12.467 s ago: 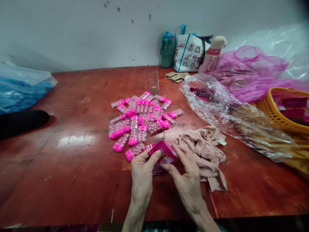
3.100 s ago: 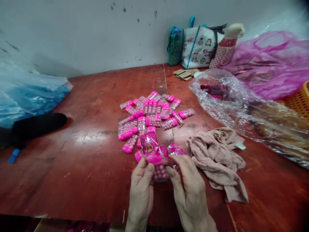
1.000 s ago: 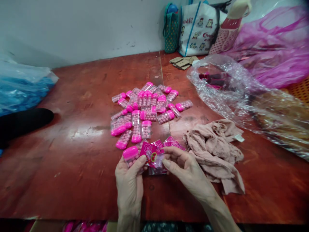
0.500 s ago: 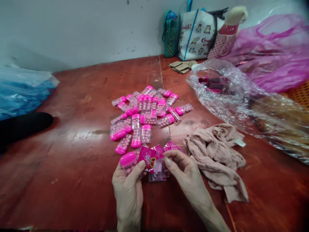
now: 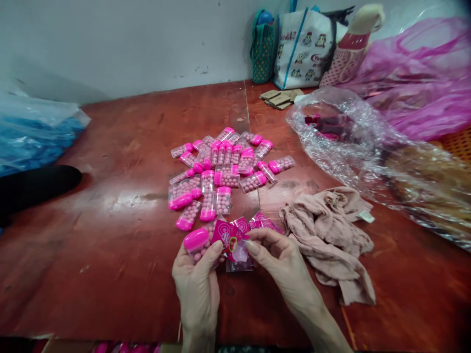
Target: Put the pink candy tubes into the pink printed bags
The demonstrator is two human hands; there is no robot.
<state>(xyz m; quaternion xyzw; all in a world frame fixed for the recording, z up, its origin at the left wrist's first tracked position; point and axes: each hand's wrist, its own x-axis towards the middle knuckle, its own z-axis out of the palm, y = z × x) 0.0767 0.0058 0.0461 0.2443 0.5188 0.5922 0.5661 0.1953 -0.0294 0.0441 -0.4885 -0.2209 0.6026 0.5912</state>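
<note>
Clear plastic capsule with pink cap and pink beads (image 5: 197, 245): pinched in left hand (image 5: 196, 284), raised off red wooden desk (image 5: 110, 255) for handling. Pink printed sachet (image 5: 230, 240): pinched by right hand (image 5: 281, 260) just beside capsule. Pile of matching capsules (image 5: 224, 171) lies behind; beige cloth (image 5: 331, 235) rightward.

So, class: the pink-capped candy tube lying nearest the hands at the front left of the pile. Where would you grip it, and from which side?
Grip the candy tube across its clear flat body, just above the pink cap, coming down from above. It lies flat on the table with its long sides exposed; the left side is open, while other tubes crowd its right, so one of the fingers probably slips in more easily from the left.
</note>
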